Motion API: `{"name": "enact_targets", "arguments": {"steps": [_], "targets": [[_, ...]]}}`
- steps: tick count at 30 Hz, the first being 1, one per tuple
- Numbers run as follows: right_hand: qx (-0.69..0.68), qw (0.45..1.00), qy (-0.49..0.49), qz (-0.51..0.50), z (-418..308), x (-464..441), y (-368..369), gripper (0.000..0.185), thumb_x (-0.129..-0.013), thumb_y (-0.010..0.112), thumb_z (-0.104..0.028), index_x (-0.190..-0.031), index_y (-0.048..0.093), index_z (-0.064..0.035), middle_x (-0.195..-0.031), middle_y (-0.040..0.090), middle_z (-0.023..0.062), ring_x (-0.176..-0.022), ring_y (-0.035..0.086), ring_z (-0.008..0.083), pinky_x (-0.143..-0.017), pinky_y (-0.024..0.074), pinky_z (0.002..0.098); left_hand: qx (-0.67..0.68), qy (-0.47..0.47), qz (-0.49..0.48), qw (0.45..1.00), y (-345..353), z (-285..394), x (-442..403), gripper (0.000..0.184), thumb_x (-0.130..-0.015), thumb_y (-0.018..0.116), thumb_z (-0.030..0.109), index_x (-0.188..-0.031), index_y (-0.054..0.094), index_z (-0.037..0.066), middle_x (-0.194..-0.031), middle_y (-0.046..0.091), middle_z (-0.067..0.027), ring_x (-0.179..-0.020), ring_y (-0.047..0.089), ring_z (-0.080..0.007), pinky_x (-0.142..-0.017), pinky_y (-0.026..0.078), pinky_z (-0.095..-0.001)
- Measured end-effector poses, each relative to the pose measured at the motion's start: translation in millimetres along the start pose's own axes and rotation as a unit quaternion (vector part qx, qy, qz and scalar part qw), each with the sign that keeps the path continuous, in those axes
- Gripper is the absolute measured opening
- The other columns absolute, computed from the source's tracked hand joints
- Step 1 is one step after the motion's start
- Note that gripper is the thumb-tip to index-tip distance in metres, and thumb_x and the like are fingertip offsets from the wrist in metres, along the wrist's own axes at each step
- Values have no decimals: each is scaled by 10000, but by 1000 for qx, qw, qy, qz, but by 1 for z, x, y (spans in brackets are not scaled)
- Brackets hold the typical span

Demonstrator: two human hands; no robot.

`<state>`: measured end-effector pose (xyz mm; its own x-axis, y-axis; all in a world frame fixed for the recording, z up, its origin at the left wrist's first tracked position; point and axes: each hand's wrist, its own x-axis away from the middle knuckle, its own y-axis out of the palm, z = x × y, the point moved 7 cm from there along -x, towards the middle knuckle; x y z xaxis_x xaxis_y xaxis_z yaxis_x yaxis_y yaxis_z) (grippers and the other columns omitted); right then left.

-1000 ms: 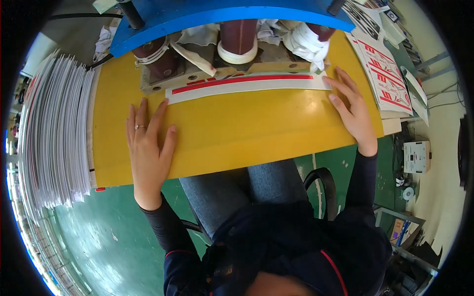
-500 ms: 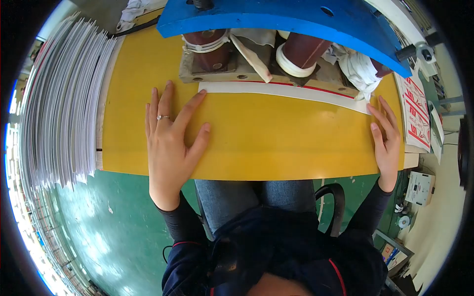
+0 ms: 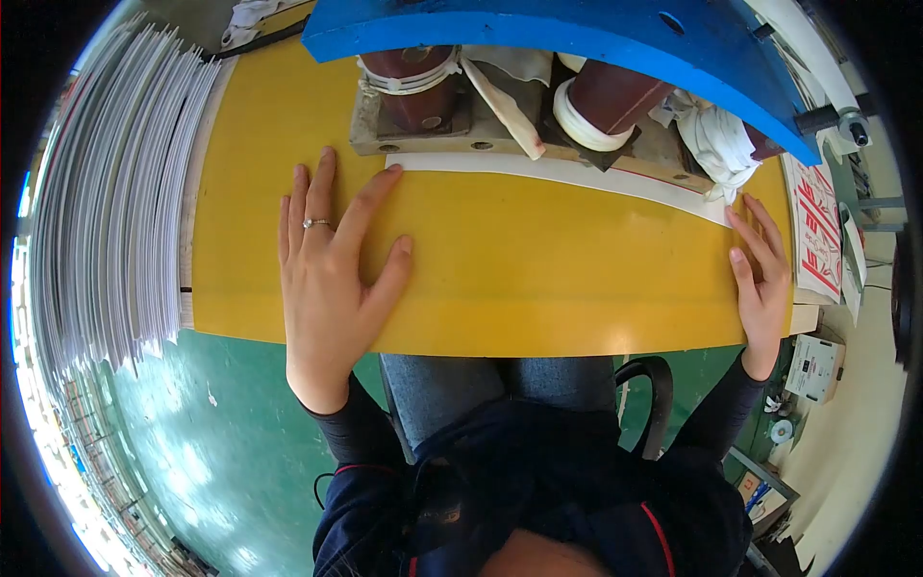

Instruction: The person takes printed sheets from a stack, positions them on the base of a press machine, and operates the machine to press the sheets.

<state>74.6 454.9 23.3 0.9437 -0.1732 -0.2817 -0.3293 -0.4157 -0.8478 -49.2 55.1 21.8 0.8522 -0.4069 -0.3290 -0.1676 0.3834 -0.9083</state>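
Note:
A narrow white strip of a sheet, paper or card (image 3: 577,175), sticks out along the front of the machine's metal base (image 3: 385,135); the rest of it is hidden. My left hand (image 3: 332,279) lies flat on the yellow tabletop (image 3: 558,279), fingers spread, its index fingertip at the strip's left end. A ring is on one finger. At the strip's right end, my right hand (image 3: 762,288) rests with its fingers apart, fingertips against the corner. Neither hand grips anything.
Above the strip stands a machine with a blue plate (image 3: 558,29), dark red posts (image 3: 615,101) and white cloth (image 3: 716,144) tied round one. A tall stack of white sheets (image 3: 115,202) is at the left. Red-printed sheets (image 3: 817,226) lie at the right.
The white strip sits slightly farther under the machine, and less of its red line shows. Both hands have stayed at its ends with it. The view has shifted slightly.

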Motion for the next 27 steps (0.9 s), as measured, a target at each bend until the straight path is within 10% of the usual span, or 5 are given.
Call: {"name": "enact_targets", "arguments": {"steps": [27], "targets": [[-5, 999, -6, 32, 0, 1, -3, 327, -920, 672, -169, -1237, 725, -106, -1386, 602, 193, -1351, 519, 379, -1110, 421, 444, 6, 15, -12, 1000, 2, 1, -2, 502, -901, 606, 217, -1402, 616, 199, -1570, 429, -213, -1457, 379, -443, -1200, 275, -548]]}}
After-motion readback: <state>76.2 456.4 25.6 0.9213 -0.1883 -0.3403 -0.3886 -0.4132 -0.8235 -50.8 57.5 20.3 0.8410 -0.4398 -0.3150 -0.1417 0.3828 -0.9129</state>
